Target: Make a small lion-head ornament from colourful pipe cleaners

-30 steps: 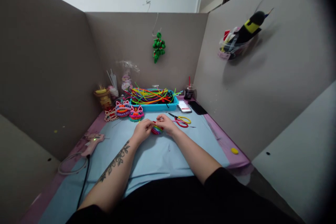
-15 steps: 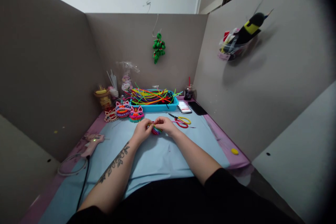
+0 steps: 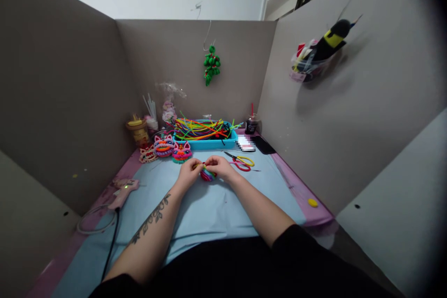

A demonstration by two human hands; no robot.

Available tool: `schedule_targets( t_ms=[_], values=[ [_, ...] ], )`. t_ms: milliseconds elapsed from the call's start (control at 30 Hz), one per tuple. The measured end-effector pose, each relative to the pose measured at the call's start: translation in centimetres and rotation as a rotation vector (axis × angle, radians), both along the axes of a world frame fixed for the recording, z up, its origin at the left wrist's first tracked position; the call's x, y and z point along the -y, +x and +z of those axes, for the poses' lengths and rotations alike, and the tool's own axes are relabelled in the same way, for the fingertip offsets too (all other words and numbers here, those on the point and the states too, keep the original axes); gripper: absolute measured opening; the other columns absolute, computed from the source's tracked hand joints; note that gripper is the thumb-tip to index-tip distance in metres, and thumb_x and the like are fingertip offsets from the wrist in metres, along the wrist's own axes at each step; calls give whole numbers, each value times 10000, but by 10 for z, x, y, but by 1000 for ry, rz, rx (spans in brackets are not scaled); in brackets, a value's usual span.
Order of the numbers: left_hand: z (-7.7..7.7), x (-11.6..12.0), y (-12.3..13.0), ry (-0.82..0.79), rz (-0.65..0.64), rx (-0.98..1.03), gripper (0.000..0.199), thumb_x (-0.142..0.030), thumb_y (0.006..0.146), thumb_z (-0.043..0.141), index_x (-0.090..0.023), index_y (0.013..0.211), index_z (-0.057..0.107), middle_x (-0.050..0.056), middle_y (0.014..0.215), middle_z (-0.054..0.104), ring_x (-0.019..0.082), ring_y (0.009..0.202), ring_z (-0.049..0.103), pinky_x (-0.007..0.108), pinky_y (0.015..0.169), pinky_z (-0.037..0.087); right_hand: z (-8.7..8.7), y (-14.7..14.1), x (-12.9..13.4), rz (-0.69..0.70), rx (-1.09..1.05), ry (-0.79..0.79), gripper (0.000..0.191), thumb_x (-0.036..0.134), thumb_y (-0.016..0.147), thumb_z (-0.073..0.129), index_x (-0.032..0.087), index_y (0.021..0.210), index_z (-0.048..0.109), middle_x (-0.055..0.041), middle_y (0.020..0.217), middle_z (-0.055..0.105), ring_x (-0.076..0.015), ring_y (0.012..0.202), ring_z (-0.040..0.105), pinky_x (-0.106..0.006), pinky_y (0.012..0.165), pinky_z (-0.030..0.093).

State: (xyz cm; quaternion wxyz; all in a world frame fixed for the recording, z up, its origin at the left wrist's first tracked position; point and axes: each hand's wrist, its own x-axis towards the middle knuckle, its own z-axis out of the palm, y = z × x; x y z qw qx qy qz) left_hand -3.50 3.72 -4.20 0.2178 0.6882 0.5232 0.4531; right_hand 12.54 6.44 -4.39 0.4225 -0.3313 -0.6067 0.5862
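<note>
A small rainbow-striped pipe-cleaner piece is between my two hands, just above the blue table cover. My left hand is closed in a pinch at its upper left, where a yellowish strand shows near the fingertips. From the other side, my right hand pinches the top of the piece with thumb and fingers. The fingers partly hide its upper part. Scissors with yellow and red handles lie just right of my right hand. Several finished pipe-cleaner animal faces stand beyond my left hand.
Behind the hands is a blue tray heaped with coloured pipe cleaners. A pink glue gun with a cable lies at left. A dark phone, a drink cup and a yellow disc are at right. Grey partitions enclose the table.
My left fingers have shifted slightly to the left, and more of the striped piece shows below the hands. The right hand stays nearly in place. The view has tilted slightly.
</note>
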Motion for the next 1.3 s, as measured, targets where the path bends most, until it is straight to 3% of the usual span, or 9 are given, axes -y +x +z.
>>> schedule_targets(
  t_ms=[133,300,467,733,900,1033,1167,1300],
  values=[
    [-5,-5,-4,-18,49,4,169,-311,738,535,-159,698,597,-5,618,576,135,607,519,244,579,392,-2,0,-1,-3,2,23,260,282,564,716,152,744,581,41,550,551,-73,462,443,-193,449,316],
    [-7,-7,-8,69,81,-101,153,-291,764,531,-162,716,598,9,654,588,137,626,525,250,590,392,-6,0,-3,-30,4,81,260,273,591,704,168,777,557,61,540,511,-70,463,419,-186,448,288],
    [-4,-3,-7,160,38,-172,143,-258,786,523,-166,721,610,20,689,597,136,648,524,258,612,394,-9,0,-3,-9,18,105,280,235,581,693,186,808,536,73,556,496,-72,474,422,-186,466,307],
    [-4,1,-1,134,-56,-147,159,-270,803,522,-169,762,638,28,736,632,148,704,559,263,649,415,-4,-4,1,8,26,117,211,231,589,666,171,753,548,47,607,534,-78,523,456,-196,504,338],
    [-4,1,-2,117,-43,-136,180,-297,811,522,-165,767,636,32,748,639,148,702,559,265,643,421,-3,-4,2,1,21,117,203,253,580,690,169,721,569,26,639,571,-94,565,489,-214,544,369],
    [1,5,-2,192,-44,-172,184,-294,841,502,-168,793,627,36,752,613,142,705,539,261,648,421,0,-2,3,-15,-73,45,210,319,609,695,174,687,564,35,584,533,-86,515,444,-213,507,339],
    [5,11,2,335,-133,-285,205,-269,880,453,-183,830,633,51,793,601,154,762,540,279,704,427,3,-2,6,-81,-144,-107,277,361,592,723,187,700,537,48,551,517,-88,494,453,-211,486,335],
    [5,15,6,422,-170,-416,244,-236,893,419,-196,834,652,66,817,615,163,779,547,293,728,422,2,-1,7,37,-115,-277,397,301,509,768,192,808,530,35,564,588,-127,514,538,-225,499,379]
  ],
)
